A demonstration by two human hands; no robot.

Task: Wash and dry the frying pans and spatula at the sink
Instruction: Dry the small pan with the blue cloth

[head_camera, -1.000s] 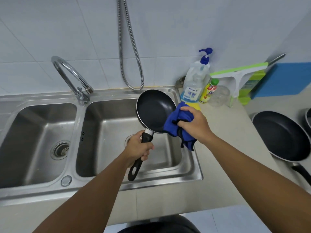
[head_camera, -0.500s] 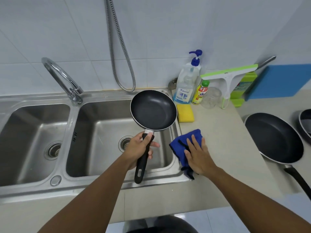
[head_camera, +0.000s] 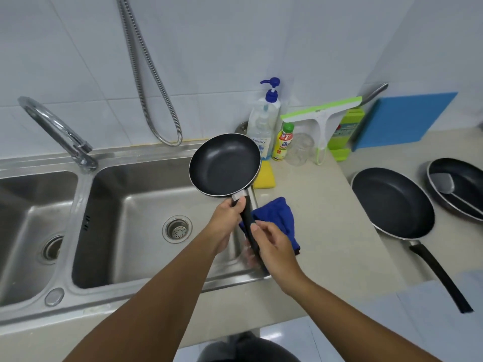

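Single head-worn view, wide-angle, looking forward and down from above the counter (head_camera: 326,226). Close over the sink (head_camera: 146,205); both forearms enter from the bottom edge. Tiled wall (head_camera: 209,48) fills the top.

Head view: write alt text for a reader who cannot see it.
Both hands, left hand and right hand, grip a small black frying pan by its handle above the sink; a blue cloth lies on the counter.

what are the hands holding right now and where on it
Both hands hold the small frying pan by its black handle: the left hand up near the pan, the right hand lower down. The blue cloth lies loose on the counter.
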